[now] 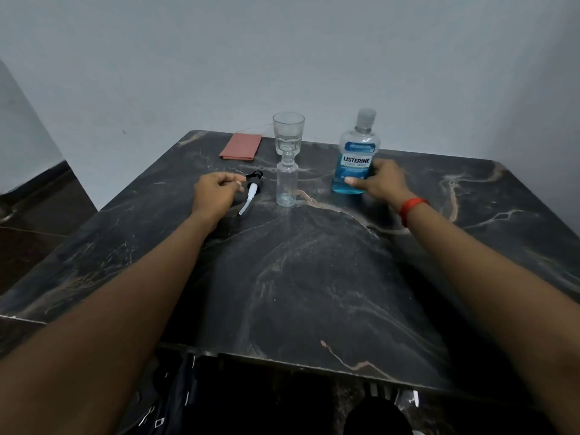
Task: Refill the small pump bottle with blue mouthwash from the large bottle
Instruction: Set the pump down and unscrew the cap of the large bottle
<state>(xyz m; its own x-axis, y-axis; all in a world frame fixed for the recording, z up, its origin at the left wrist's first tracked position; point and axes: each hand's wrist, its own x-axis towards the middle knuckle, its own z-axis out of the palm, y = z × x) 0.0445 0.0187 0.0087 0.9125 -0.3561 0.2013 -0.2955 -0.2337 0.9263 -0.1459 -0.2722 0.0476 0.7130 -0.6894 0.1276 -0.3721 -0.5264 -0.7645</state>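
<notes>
Two bare forearms are stretched from the near edge across a dark marbled surface (314, 277). The right hand (381, 183), marked by a red wristband (412, 208), is wrapped round the lower part of the large bottle (356, 152) of blue mouthwash, which stands upright at the far right with its cap (366, 118) on. The left hand (216, 191) is rested just beside the removed pump (252, 186), its fingers (233, 183) loosely curled with nothing seen held; contact with the pump cannot be confirmed. The small bottle (287, 183) is left standing open and apparently empty between the two hands.

A spill is judged the chief risk: the small bottle's neck is narrow, no funnel is seen, and the heavy bottle may gush when tipped. The light, unheld small bottle could be toppled, or the glass (288, 133) just behind it knocked. A folded reddish cloth (241, 146) is kept at the far left, well apart.

The right hand's fingers are hidden behind the large bottle. The glass base is overlapped by the small bottle's neck, and whether the glass holds anything is hard to make out.
</notes>
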